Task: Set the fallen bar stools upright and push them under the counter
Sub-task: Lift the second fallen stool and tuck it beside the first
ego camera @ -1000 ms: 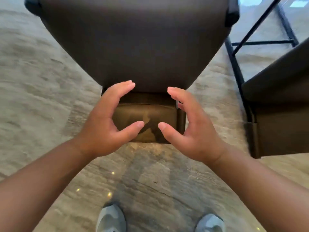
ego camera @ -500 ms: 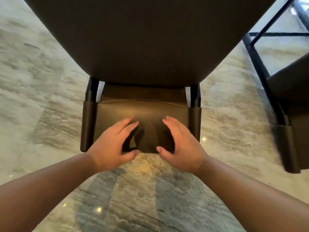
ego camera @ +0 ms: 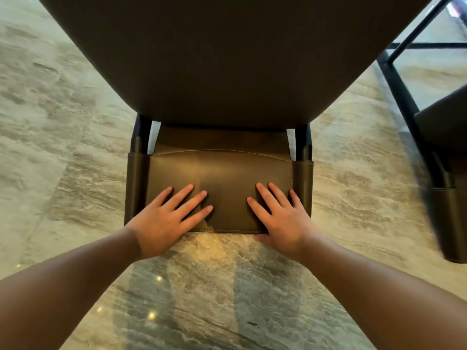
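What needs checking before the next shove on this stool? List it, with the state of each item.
1. Left hand flat on the backrest: ok.
2. Right hand flat on the backrest, thumb under its lower edge: ok.
3. Hands evenly spaced either side of centre: ok.
4. Stool upright: ok, seat faces up.
5. Gap to the second stool on the right: ok, they stand apart.
6. Counter ahead and room under it: cannot tell, not in view.

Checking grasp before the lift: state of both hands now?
Left hand: open, fingers spread flat on the stool backrest, not gripping.
Right hand: open, fingers flat on the backrest, thumb under its lower edge.
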